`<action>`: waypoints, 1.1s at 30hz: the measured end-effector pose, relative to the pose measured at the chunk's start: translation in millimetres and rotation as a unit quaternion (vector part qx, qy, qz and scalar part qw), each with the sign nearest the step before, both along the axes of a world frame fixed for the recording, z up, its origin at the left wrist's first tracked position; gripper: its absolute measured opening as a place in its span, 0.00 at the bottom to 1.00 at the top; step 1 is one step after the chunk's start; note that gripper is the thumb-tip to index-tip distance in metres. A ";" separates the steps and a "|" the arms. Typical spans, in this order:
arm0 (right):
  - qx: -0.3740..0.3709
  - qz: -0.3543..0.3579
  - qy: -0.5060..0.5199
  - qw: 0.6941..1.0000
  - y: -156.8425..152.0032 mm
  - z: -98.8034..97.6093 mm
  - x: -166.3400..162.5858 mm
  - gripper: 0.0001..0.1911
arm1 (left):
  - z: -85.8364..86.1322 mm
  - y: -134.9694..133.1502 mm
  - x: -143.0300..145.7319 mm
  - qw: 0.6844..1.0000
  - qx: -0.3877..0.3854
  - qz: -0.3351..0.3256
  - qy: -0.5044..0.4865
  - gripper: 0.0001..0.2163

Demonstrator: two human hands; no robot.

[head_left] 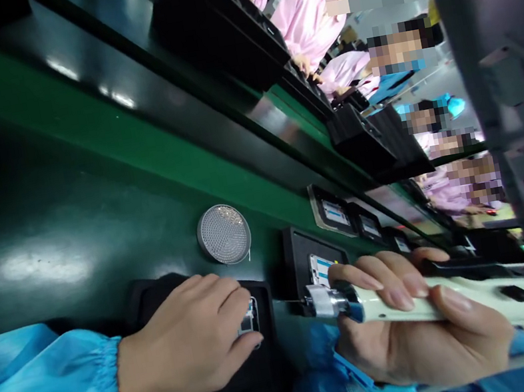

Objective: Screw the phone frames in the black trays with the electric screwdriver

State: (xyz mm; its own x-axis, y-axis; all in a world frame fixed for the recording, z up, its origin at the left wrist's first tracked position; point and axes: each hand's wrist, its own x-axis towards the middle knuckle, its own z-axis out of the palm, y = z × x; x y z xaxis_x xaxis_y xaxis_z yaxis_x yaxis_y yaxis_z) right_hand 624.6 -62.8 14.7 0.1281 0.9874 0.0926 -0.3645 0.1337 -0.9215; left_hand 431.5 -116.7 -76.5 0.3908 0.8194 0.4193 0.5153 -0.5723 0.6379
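**Driver at the fixture, left hand steadying**

My right hand [416, 324] is wrapped tight round the white driver [463, 302], fingers curled over the barrel and thumb beneath; its chrome nose [322, 301] points left, with the thin bit tip just short of the black fixture [265, 357]. My left hand [187, 347] lies flat on that fixture, fingers loosely bent and pressing down, fingertips beside the small metal-framed part [249, 316] seated in it. I judge that I am in the screw-driving step: the bit is lined up but I cannot tell whether it touches a screw. The next move calls for a steady, level approach onto the part while the left hand keeps the fixture from sliding. Beyond sit a round mesh disc [223, 234], another fixture [312, 265] with a phone part, then a row more along the green belt [77, 127], where pink-sleeved co-workers [306, 16] stand
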 end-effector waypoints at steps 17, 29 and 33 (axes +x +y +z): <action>0.013 0.063 -0.002 0.998 8.0 -51.3 -9.3 0.10 | -22.3 25.4 -7.0 0.998 0.001 -0.003 0.067 0.11; 0.036 0.095 -0.016 0.995 6.4 -57.7 -13.3 0.10 | -32.7 41.1 0.4 0.989 0.050 -0.045 0.135 0.13; 0.041 0.047 -0.028 0.998 19.2 -59.3 -7.1 0.10 | -39.1 51.8 4.2 0.979 0.061 -0.015 0.192 0.13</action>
State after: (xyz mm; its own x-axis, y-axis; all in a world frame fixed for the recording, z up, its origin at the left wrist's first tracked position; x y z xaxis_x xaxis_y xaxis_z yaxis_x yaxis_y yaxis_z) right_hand 617.5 -43.6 -44.6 0.0285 0.9837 0.1773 -0.3264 0.1768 -0.9286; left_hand 435.6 -64.9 -115.6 0.5618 0.7584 0.3303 0.6859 -0.6503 0.3265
